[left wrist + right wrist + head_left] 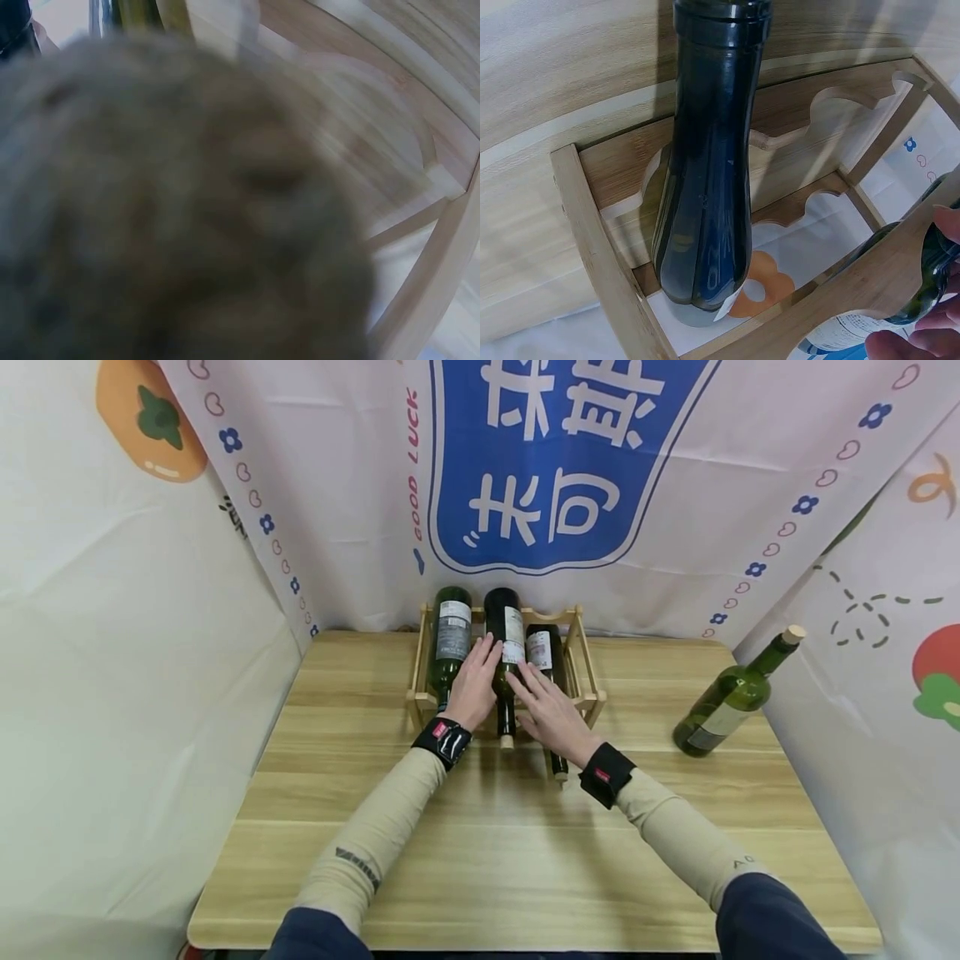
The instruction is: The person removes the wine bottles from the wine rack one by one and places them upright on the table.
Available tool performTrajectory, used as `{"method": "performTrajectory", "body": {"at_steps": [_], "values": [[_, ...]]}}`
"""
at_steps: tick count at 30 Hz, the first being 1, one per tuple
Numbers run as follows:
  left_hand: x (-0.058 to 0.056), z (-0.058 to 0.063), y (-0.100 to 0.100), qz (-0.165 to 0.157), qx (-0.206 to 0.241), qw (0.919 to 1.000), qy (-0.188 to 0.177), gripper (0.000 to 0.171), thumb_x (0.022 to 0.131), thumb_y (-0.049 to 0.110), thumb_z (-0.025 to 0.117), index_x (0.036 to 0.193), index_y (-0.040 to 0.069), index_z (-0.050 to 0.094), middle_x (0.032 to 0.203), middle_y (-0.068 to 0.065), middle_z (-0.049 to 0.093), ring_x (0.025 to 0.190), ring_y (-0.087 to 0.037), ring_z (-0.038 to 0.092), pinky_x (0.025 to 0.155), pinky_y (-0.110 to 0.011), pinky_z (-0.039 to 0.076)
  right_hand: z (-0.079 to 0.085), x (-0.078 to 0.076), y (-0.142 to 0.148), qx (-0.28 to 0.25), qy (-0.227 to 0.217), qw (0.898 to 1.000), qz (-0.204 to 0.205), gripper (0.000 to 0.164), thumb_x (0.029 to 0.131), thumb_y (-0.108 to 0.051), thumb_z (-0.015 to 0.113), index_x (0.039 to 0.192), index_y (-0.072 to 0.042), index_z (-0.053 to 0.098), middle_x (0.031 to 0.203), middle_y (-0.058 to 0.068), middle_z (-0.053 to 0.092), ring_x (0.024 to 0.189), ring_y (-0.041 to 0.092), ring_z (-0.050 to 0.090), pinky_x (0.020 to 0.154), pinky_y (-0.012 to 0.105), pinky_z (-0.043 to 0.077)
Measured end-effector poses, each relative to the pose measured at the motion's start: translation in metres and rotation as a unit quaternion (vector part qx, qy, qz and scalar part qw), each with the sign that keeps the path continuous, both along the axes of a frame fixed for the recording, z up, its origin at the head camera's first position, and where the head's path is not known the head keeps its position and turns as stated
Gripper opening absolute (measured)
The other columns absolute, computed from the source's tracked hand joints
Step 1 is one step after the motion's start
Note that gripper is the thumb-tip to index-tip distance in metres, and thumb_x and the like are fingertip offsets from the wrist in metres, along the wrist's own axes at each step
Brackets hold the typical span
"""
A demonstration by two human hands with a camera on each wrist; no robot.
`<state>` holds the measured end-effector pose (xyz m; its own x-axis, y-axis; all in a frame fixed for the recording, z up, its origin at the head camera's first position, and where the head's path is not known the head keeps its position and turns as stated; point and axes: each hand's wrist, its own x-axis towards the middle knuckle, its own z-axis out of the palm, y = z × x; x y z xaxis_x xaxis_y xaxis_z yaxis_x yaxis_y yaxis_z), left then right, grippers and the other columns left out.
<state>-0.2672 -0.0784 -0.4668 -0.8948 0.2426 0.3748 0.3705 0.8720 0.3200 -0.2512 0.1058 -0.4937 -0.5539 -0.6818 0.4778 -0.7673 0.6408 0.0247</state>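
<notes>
Three corked wine bottles lie neck forward in a wooden wine rack point(590, 677). My left hand point(471, 689) rests with extended fingers on the middle bottle point(495, 608), beside the left bottle point(450, 639). From the other side my right hand point(553, 710) touches the same middle bottle, its fingers spread and fairly straight above the right bottle point(540, 652). In the right wrist view a dark bottle neck point(712, 150) is close to the camera, and fingertips point(930, 341) touch a green bottle. A large blurred shape hides most of the left wrist view.
A green corked wine bottle point(723, 706) stands upright on the wooden table point(480, 877), at the right. Behind the rack hangs a printed white cloth point(360, 527) with a blue sign. Cloth walls border the table on both sides.
</notes>
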Motion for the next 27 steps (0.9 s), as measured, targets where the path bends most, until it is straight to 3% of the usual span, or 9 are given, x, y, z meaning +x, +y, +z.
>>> {"method": "performTrajectory", "body": {"at_steps": [11, 15, 21, 24, 27], "values": [[0.003, 0.004, 0.002, 0.001, -0.005, 0.9983, -0.058, 0.073, 0.083, -0.010, 0.064, 0.148, 0.006, 0.037, 0.157, -0.019, 0.028, 0.143, -0.037, 0.032, 0.111, -0.043, 0.039, -0.003, 0.001, -0.004, 0.010, 0.008, 1.000, 0.001, 0.082, 0.079, -0.019, 0.080, 0.147, -0.005, 0.037, 0.151, 0.028, 0.033, 0.142, 0.041, 0.032, 0.115, 0.046, 0.033], [0.003, 0.008, 0.005, -0.001, 0.011, 0.9976, -0.068, 0.065, 0.088, -0.009, 0.057, 0.148, 0.007, 0.037, 0.157, -0.020, 0.028, 0.141, -0.039, 0.034, 0.109, -0.044, 0.041, -0.006, 0.004, -0.002, -0.016, 0.020, 1.000, 0.007, 0.076, 0.077, -0.013, 0.080, 0.143, -0.001, 0.043, 0.149, 0.030, 0.036, 0.140, 0.041, 0.035, 0.114, 0.048, 0.034], [-0.003, 0.021, 0.012, 0.003, 0.057, 0.9941, -0.092, 0.054, 0.094, 0.001, 0.049, 0.147, 0.000, 0.036, 0.155, -0.023, 0.029, 0.139, -0.038, 0.038, 0.106, -0.046, 0.044, -0.012, 0.012, -0.002, -0.116, 0.037, 0.993, 0.007, 0.045, 0.080, -0.002, 0.066, 0.124, 0.004, 0.059, 0.135, 0.025, 0.054, 0.122, 0.036, 0.050, 0.104, 0.043, 0.044], [-0.005, 0.026, 0.016, 0.018, 0.072, 0.9911, -0.110, 0.052, 0.097, 0.009, 0.048, 0.146, -0.003, 0.034, 0.154, -0.026, 0.029, 0.138, -0.039, 0.039, 0.107, -0.047, 0.042, -0.014, 0.019, -0.008, -0.196, 0.013, 0.981, -0.003, 0.031, 0.082, 0.000, 0.062, 0.112, 0.004, 0.064, 0.116, 0.019, 0.063, 0.105, 0.032, 0.055, 0.090, 0.038, 0.049], [-0.005, 0.029, 0.020, 0.033, 0.078, 0.9868, -0.138, 0.053, 0.100, 0.015, 0.047, 0.147, -0.004, 0.031, 0.156, -0.025, 0.026, 0.139, -0.039, 0.037, 0.110, -0.047, 0.040, -0.013, 0.027, -0.015, -0.257, -0.039, 0.965, -0.018, 0.019, 0.085, -0.002, 0.062, 0.103, 0.005, 0.065, 0.100, 0.018, 0.064, 0.093, 0.030, 0.057, 0.080, 0.036, 0.050]]}}
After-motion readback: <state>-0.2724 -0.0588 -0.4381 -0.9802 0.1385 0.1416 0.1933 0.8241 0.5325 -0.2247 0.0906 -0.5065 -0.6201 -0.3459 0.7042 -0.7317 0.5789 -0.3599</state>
